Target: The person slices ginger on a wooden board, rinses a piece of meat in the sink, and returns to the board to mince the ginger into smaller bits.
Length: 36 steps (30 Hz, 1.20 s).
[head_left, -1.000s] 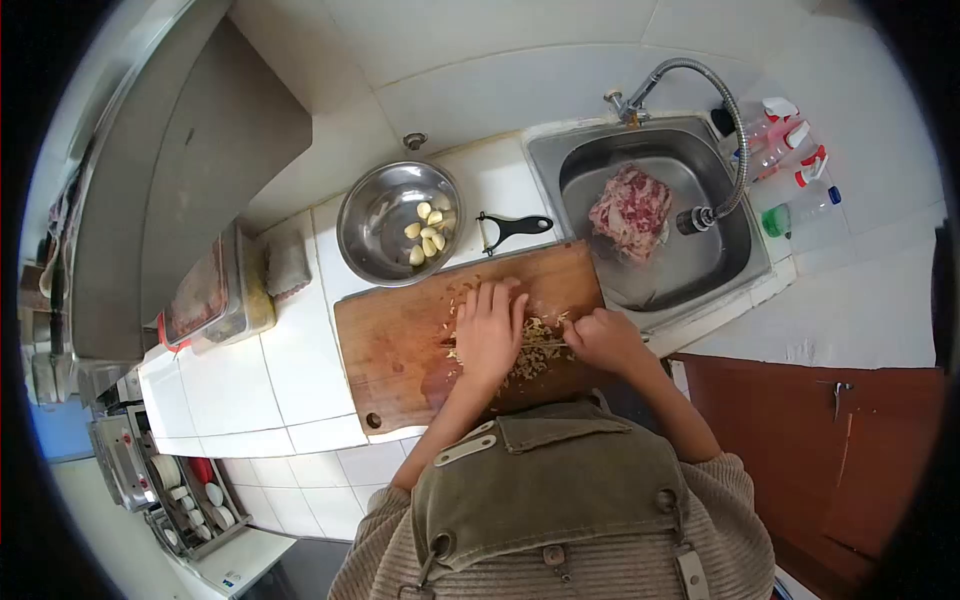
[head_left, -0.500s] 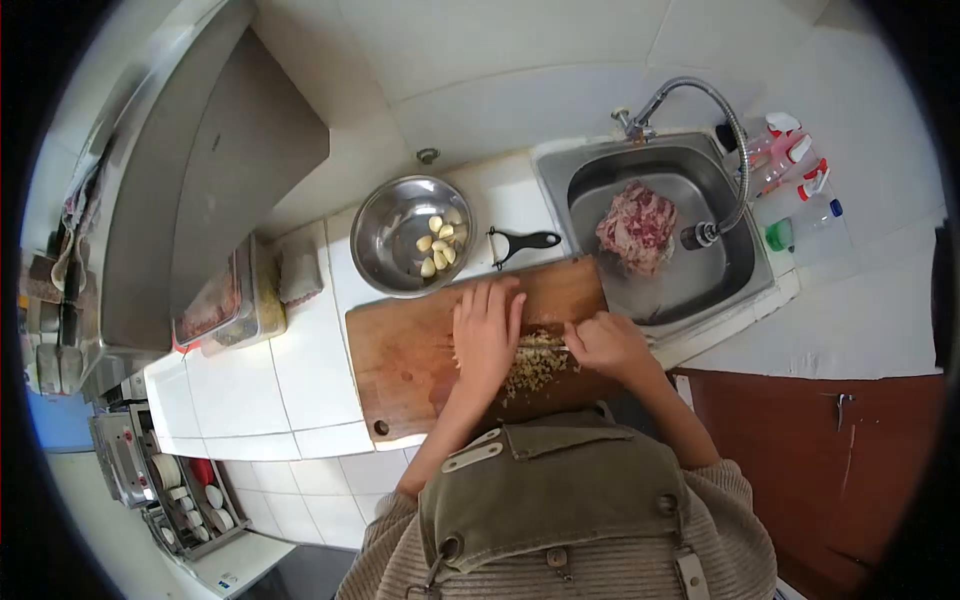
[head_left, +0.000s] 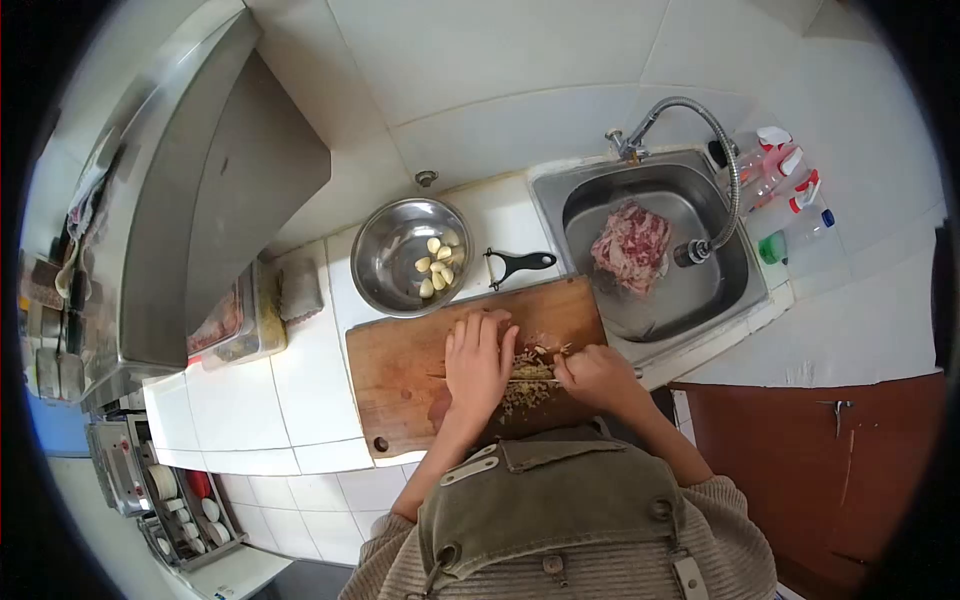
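My right hand (head_left: 594, 377) is closed around the handle of a knife (head_left: 530, 380), whose thin blade lies across a wooden cutting board (head_left: 390, 350). Flat over the front part of the blade rests my left hand (head_left: 477, 362), its fingers stretched away from me. The blade's tip barely shows left of that hand. Chopped garlic (head_left: 525, 398) is spread on both sides of the blade, between the two hands. Behind the board, a steel bowl (head_left: 385, 255) contains several peeled garlic cloves (head_left: 437, 268). Beside it lies a black-handled peeler (head_left: 525, 262).
At the right, a steel sink (head_left: 725, 290) holds a lump of raw meat (head_left: 632, 245) under a flexible faucet (head_left: 735, 180). Spray bottles (head_left: 785, 190) stand beyond the sink. Plastic containers (head_left: 260, 325) sit at the left, near the range hood (head_left: 220, 200).
The head view has tilted, so the counter appears lower. Both hands and the knife have moved slightly toward me over the board, and the chopped garlic lies a little differently.
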Each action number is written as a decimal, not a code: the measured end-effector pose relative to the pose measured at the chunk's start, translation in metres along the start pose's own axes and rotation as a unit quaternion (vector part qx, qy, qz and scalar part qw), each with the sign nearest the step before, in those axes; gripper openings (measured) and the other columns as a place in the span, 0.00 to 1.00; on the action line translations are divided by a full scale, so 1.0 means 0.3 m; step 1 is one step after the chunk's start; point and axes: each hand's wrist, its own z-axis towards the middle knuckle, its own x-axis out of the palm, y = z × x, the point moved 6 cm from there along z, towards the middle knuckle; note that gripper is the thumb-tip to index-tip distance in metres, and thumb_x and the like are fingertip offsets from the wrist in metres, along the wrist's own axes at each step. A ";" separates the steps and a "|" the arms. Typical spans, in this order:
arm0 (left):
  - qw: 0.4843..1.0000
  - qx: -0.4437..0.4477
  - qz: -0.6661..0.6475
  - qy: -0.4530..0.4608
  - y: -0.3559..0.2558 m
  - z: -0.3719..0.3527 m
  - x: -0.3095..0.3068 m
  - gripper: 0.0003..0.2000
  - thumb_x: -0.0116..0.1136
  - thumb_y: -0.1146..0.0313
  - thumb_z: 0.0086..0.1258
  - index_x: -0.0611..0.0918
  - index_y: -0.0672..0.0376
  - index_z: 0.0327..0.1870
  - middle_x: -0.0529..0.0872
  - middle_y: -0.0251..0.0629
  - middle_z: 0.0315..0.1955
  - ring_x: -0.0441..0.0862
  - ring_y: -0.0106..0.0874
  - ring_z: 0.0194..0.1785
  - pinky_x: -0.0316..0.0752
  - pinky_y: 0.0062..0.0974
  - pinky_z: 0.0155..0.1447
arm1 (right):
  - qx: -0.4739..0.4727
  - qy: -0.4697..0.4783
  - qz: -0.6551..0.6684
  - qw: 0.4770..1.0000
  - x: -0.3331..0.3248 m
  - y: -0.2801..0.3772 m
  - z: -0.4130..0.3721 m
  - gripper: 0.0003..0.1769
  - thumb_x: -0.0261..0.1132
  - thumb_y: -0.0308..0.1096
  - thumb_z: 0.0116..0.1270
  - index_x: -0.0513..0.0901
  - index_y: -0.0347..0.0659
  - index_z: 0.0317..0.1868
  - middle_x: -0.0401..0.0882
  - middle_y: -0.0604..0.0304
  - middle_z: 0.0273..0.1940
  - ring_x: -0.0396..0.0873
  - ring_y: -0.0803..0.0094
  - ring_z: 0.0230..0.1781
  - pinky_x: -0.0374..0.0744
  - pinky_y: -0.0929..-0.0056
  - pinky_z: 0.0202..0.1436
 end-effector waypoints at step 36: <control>1.000 -0.017 -0.015 0.000 0.003 -0.048 -0.023 0.14 0.61 0.65 0.69 0.79 0.57 0.53 0.81 0.37 0.38 0.77 0.37 0.41 0.67 0.34 0.43 | 0.025 0.038 0.010 0.999 0.071 0.026 -0.050 0.24 0.60 0.41 0.68 0.79 0.40 0.13 0.76 0.49 0.14 0.78 0.52 0.14 0.80 0.55 0.22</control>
